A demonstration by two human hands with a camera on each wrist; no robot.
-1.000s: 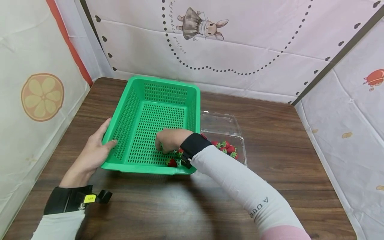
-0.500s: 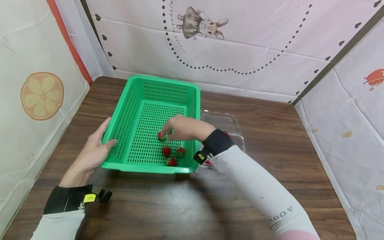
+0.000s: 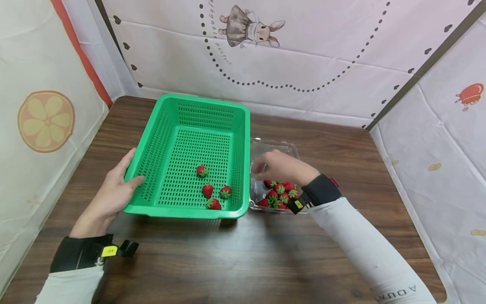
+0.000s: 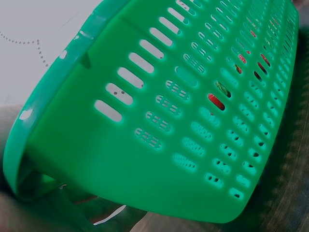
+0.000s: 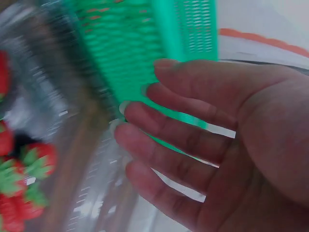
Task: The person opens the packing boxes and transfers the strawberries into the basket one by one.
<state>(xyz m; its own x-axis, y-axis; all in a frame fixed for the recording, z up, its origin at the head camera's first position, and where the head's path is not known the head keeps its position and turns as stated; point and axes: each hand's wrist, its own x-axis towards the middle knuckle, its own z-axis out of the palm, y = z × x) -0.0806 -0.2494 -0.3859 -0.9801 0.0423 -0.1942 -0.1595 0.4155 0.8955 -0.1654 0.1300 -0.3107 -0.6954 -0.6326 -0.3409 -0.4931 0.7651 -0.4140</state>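
Beside the spread right hand (image 3: pixel 280 165), boxed strawberries (image 3: pixel 284 196); in the grip of the left hand (image 3: pixel 113 192), green basket (image 3: pixel 178 212).

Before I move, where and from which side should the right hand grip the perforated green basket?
Probably the right rim of the perforated green basket, coming from above: the clear plastic clamshell sits close along that side. The left wrist view shows the basket's rim jutting past its wall, a likely edge to hook. The left hand grips the opposite rim.
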